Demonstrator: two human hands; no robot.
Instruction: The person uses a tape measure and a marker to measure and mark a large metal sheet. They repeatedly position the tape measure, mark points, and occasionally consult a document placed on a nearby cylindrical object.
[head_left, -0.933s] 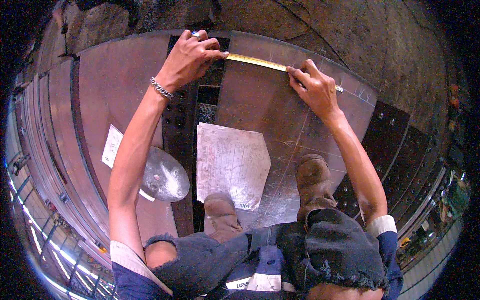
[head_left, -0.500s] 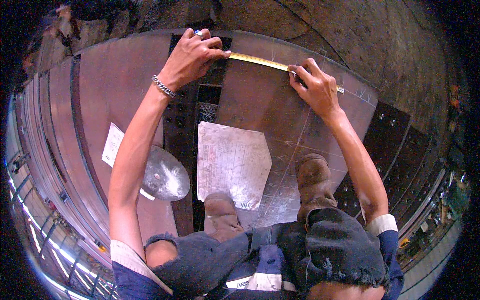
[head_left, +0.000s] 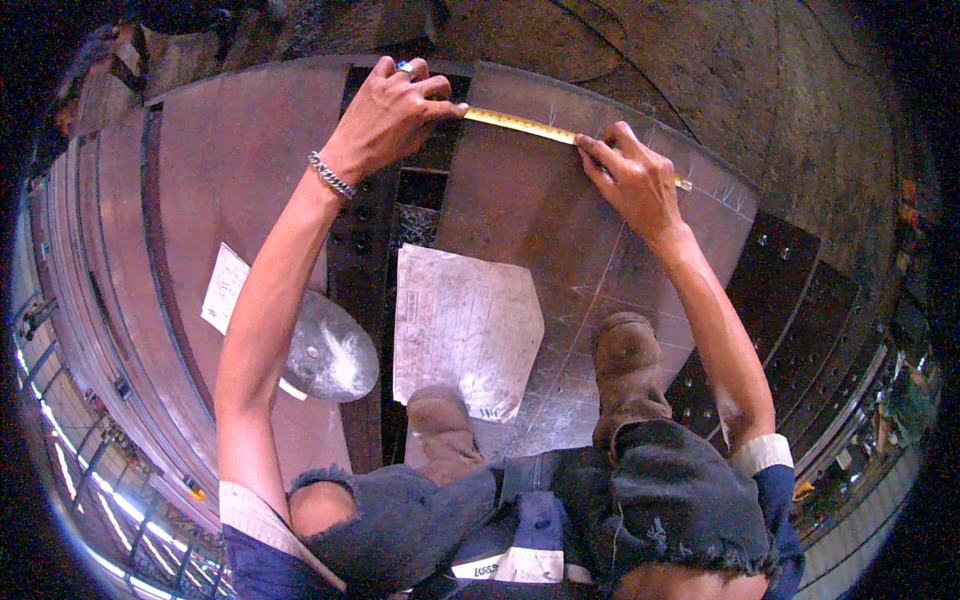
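A yellow tape measure blade (head_left: 520, 123) stretches across the far part of a brown steel plate (head_left: 500, 205). My left hand (head_left: 392, 112) pinches its left end near the plate's left edge, and a ring and a chain bracelet show on that arm. Farther right, my right hand (head_left: 632, 178) grips the blade between thumb and fingers, and a short piece of it sticks out past that hand. Thin light marking lines run on the plate around and below my right hand.
A paper sheet (head_left: 465, 330) lies between my boots on the plate. To its left, a round grey metal disc (head_left: 333, 347) rests partly over another paper (head_left: 223, 290). Dark plates with holes (head_left: 785, 290) lie at the right; a dark gap (head_left: 395, 300) runs left of the sheet.
The view has shifted very slightly. Both hands keep hold of the tape; the fingers of my right hand have moved a little on the blade.
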